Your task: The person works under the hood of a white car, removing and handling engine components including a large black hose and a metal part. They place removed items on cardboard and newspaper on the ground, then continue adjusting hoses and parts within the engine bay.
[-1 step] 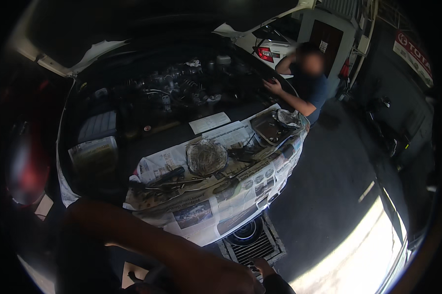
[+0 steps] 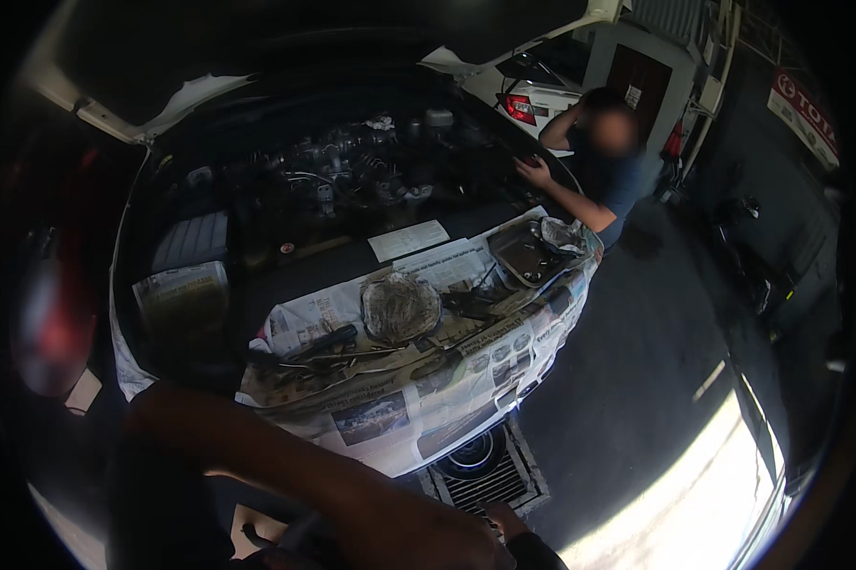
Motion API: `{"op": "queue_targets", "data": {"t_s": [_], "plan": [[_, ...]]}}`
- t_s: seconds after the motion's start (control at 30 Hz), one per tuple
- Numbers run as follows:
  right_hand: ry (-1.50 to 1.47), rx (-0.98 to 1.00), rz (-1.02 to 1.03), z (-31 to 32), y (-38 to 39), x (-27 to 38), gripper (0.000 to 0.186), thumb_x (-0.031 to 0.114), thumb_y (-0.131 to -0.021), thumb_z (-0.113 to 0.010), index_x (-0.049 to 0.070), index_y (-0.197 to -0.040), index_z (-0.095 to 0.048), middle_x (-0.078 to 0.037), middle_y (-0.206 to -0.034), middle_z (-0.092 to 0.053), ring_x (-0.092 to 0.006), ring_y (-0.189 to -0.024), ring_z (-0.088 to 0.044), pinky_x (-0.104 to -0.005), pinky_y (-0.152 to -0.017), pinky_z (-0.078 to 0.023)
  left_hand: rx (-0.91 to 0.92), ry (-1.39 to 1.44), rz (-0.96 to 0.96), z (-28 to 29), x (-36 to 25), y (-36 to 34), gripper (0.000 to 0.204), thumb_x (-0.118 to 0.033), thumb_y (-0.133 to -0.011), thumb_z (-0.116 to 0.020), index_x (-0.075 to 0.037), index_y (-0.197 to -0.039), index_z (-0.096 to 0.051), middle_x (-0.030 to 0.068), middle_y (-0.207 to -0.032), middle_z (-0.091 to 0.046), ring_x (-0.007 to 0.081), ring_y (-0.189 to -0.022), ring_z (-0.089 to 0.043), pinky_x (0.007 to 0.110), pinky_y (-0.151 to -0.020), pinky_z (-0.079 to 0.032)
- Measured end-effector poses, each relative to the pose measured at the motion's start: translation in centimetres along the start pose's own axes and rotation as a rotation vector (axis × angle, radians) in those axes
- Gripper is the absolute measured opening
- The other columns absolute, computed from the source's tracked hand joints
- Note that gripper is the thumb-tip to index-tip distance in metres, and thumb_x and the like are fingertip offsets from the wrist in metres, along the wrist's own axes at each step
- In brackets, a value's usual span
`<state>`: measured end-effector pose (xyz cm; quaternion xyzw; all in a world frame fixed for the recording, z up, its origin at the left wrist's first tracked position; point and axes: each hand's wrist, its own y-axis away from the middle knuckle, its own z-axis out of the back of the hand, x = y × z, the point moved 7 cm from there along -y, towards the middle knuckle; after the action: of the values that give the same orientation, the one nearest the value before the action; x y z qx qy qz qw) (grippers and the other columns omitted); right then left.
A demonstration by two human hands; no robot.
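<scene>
My left forearm crosses the lower part of the view, bare and in deep shadow. At its end my left hand [image 2: 432,534] is a dark shape by the lower edge, its fingers hidden. Just right of it shows a small part of my right hand [image 2: 506,520], above a dark sleeve. What either hand holds cannot be made out. Ahead is a car with its hood raised, its front draped in newspaper [image 2: 371,418]. On the paper rest a round foil-like dish [image 2: 401,307], a dark-handled tool [image 2: 331,340] and a metal tray [image 2: 523,258] with small parts.
The engine bay [image 2: 323,180] lies open beyond the newspaper. Another person [image 2: 613,180] leans on the car's right side, one hand on its edge. A floor grate [image 2: 489,484] with a dark round object is below the front. A white car [image 2: 532,100] stands behind.
The view has shifted very slightly. My hands, the other person and the things on the newspaper stay practically as they were.
</scene>
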<state>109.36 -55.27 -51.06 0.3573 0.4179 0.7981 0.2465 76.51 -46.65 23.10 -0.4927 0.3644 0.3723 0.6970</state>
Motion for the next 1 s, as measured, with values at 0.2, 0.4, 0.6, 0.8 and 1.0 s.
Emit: {"op": "queue_targets", "data": {"t_s": [0.2,0.4,0.6,0.8,1.0], "plan": [[-0.027,0.084,0.122,7.3,-4.7,5.0,0.062,0.035,-0.107,-0.076,0.002,-0.157,-0.060,-0.018,-0.151,-0.068,-0.0326,-0.124,-0.072,-0.0455,-0.098,-0.060,-0.002,-0.174,-0.096,4.3,2.7,-3.0,0.052,-0.052,-0.085,-0.087,-0.005,-0.108,-0.080,0.0150,-0.109,-0.074,0.0382,-0.106,-0.070,0.051,-0.097,-0.051],[-0.078,-0.149,0.027,20.5,-5.1,6.3,0.056,0.036,-0.103,-0.081,-0.004,-0.139,-0.070,-0.019,-0.123,-0.078,-0.0287,-0.103,-0.077,-0.0433,-0.082,-0.062,-0.028,-0.199,-0.068,7.4,5.0,-6.7,0.054,-0.055,-0.084,-0.086,-0.009,-0.112,-0.081,0.0144,-0.107,-0.074,0.0379,-0.110,-0.069,0.049,-0.096,-0.050],[-0.108,0.118,-0.115,26.0,-11.0,5.7,0.044,0.040,-0.103,-0.081,0.002,-0.124,-0.076,-0.011,-0.108,-0.079,-0.0232,-0.098,-0.077,-0.0429,-0.076,-0.063,-0.167,-0.187,0.053,11.3,7.6,-11.4,0.050,-0.048,-0.086,-0.086,-0.007,-0.114,-0.078,0.0184,-0.110,-0.074,0.0370,-0.116,-0.068,0.047,-0.101,-0.049],[0.004,0.328,0.450,37.3,-3.4,26.9,0.030,0.015,-0.096,-0.087,0.004,-0.122,-0.077,-0.003,-0.102,-0.075,-0.0117,-0.093,-0.069,-0.0305,-0.080,-0.057,-0.477,-0.420,0.115,14.7,12.0,-18.5,0.048,-0.043,-0.084,-0.086,-0.002,-0.109,-0.075,0.0217,-0.114,-0.072,0.0412,-0.110,-0.068,0.049,-0.095,-0.053],[-0.055,0.766,1.085,47.6,21.8,43.2,0.039,0.005,-0.080,-0.100,0.004,-0.113,-0.079,0.004,-0.095,-0.067,-0.0053,-0.085,-0.058,-0.0238,-0.076,-0.046,-0.472,-0.868,0.259,16.5,13.5,-25.4,0.041,-0.036,-0.084,-0.087,-0.001,-0.095,-0.067,0.0174,-0.098,-0.066,0.0382,-0.097,-0.068,0.049,-0.083,-0.057]]}}
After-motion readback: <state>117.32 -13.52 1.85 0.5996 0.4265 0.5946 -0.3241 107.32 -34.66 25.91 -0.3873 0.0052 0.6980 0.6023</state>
